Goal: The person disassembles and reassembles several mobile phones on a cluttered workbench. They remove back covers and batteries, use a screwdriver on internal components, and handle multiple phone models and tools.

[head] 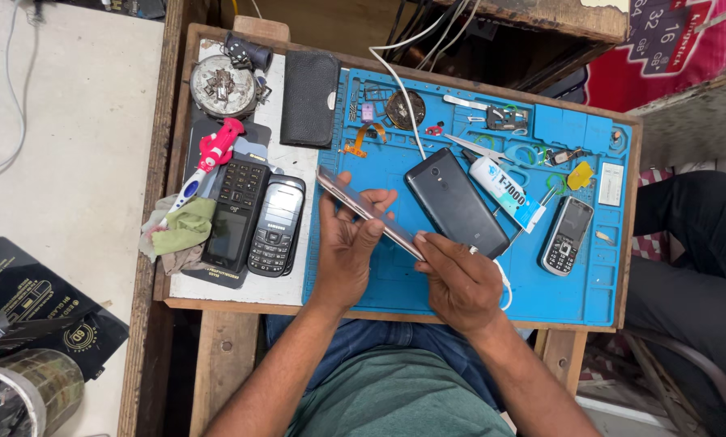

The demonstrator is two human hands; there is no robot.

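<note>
Looking down from my head, I have a thin, flat smartphone [368, 212] gripped edge-on between both hands, tilted so its long metallic rim catches the light in a pale pinkish line. My left hand [347, 243] cradles it from below, fingers curled up around the upper end and thumb laid along the edge. My right hand [460, 279] is closed in a pinch on the lower end of the same phone, fingertips pressed at its corner. The phone hangs just above the blue silicone work mat [379, 283], which is matte, rubbery and moulded with shallow rectangular trays along its top and right side.

Just beside my right hand lies a dark smartphone [453, 202], back up, smooth and slightly glossy with rounded corners; a white cable [402, 89] runs down to it from the top and another loop shows by my right wrist. Touching its upper right edge is a white glue tube [500, 188] with a blue end. Further right a small keypad phone [565, 235] rests on the mat, and metal tweezers [468, 146] lie near the trays.

Left of the mat, on the white board, sit two button phones side by side: a black bar phone [235, 212] and a rounded grey one [275, 225]. A crumpled green cloth [185, 226] lies against them, a pink-handled tool [209, 158] above it, and a black textured pouch [308, 97] at the top.
</note>
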